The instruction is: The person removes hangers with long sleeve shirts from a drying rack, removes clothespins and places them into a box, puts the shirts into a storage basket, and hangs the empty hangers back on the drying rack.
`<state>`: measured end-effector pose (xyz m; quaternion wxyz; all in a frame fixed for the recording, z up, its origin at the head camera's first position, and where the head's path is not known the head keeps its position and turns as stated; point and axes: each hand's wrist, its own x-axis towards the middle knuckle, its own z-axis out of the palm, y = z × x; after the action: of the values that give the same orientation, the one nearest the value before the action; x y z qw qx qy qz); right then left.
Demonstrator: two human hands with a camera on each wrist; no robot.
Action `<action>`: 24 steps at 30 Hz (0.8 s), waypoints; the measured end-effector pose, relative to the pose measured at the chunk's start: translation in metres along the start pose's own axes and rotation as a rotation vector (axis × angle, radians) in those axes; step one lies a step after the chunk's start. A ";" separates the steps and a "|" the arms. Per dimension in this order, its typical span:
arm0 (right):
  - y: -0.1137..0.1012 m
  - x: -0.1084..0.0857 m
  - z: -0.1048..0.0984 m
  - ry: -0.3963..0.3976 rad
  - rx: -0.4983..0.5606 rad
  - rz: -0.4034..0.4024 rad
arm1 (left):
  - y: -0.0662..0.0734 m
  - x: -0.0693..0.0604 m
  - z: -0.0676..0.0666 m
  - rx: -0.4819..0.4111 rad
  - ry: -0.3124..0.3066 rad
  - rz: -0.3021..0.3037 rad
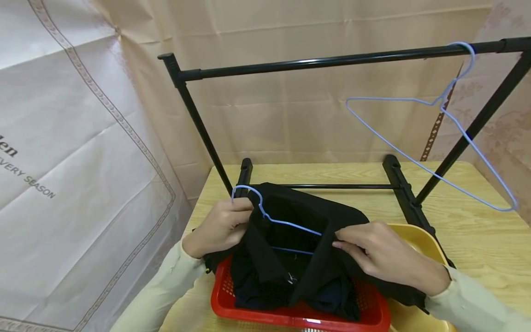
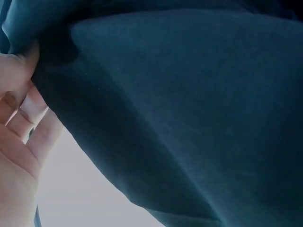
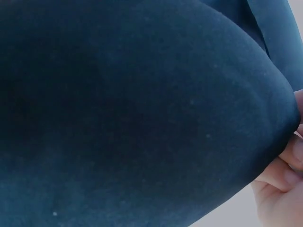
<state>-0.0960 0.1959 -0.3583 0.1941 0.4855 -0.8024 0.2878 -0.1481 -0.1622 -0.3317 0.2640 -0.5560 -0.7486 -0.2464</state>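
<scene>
A black collared garment [image 1: 303,198] is held up over a red basket [image 1: 298,318], its neck opening facing me. A blue hanger [image 1: 286,223] sits inside it, hook out at the upper left and the far end hidden under the cloth. Close to the hook, my left hand [image 1: 221,230] pinches the garment's left side. On the other side, my right hand [image 1: 381,251] pinches the front edge between thumb and fingers. Dark cloth fills most of both wrist views, with the left hand [image 2: 21,127] and right hand [image 3: 284,179] at its edges.
A black rack [image 1: 315,62] spans the back of the wooden table [image 1: 477,230]. Another blue hanger [image 1: 445,99] hangs at the rail's right end. Beside the red basket, a yellow basin [image 1: 419,240] lies partly under the garment. A pale printed sheet [image 1: 83,184] covers the left side.
</scene>
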 end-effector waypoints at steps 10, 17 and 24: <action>0.005 -0.008 0.000 0.057 -0.090 0.010 | -0.009 -0.010 -0.001 -0.023 0.048 -0.016; 0.026 -0.023 -0.017 0.190 -0.164 0.005 | -0.024 -0.025 -0.012 -0.041 0.179 -0.036; 0.029 -0.026 -0.025 0.227 -0.218 0.145 | -0.028 -0.034 -0.014 -0.064 0.181 -0.062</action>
<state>-0.1094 0.2406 -0.3627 0.3136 0.3666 -0.8348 0.2652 -0.1655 -0.2026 -0.3460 0.3051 -0.5161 -0.7302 -0.3276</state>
